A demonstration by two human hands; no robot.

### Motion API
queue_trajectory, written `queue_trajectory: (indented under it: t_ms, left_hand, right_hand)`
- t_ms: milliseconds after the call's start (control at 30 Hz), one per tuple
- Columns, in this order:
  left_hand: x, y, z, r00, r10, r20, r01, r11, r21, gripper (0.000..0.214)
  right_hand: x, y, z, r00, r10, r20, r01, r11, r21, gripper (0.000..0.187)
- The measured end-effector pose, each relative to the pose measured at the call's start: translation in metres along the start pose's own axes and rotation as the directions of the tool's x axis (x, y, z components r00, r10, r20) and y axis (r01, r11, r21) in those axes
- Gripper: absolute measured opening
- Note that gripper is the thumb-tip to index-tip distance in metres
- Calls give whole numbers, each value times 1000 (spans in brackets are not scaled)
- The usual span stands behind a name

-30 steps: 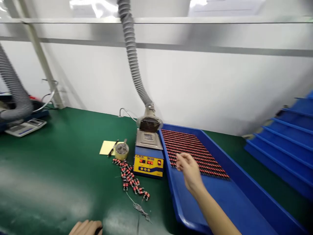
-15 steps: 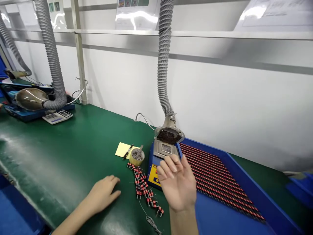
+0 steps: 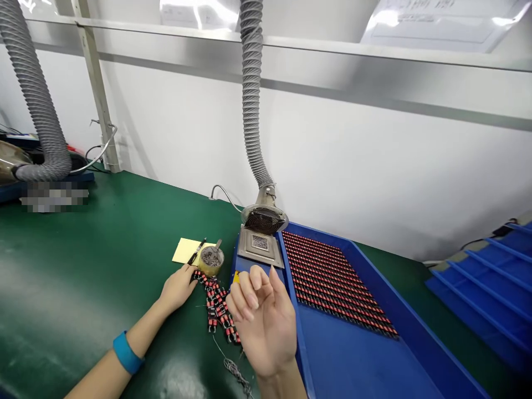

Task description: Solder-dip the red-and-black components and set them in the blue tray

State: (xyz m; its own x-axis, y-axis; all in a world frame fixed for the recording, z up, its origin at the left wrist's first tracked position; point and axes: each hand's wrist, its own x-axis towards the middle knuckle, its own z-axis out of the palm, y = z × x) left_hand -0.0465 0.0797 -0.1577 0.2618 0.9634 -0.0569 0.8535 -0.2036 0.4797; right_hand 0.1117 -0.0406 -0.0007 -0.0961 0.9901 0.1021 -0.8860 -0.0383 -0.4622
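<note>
My left hand (image 3: 178, 288) lies on the green bench, its fingertips touching the far end of a string of small red and black parts (image 3: 218, 309). It holds nothing that I can see. My right hand (image 3: 264, 321) is raised palm up in front of the blue and yellow solder pot (image 3: 260, 246), fingers loosely curled and empty. A blue wristband (image 3: 126, 353) is on my left forearm. A wire tail (image 3: 235, 370) trails from the string of parts.
A blue tray (image 3: 374, 354) with rows of red parts (image 3: 332, 282) lies at the right. A grey fume hose (image 3: 253, 111) hangs over the pot. A small tin (image 3: 210, 260), pen and yellow note (image 3: 185, 250) sit left of it. Stacked blue trays (image 3: 490, 282) are far right.
The view has swung. My left hand has slid forward to the string of parts. My right hand came off the tray and turned palm up near me.
</note>
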Motion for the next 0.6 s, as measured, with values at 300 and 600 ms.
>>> queue_trajectory:
  t_ms: [300, 600]
  left_hand:
    - [0, -7, -6, 999, -34, -22, 30, 988, -151, 23]
    - [-42, 71, -115, 967, 205, -153, -255, 820, -512, 34]
  right_hand:
    - [-3, -1, 2, 1000, 8, -3, -8, 1000, 12, 32]
    - [2, -1, -2, 999, -13, -36, 10, 998, -61, 30]
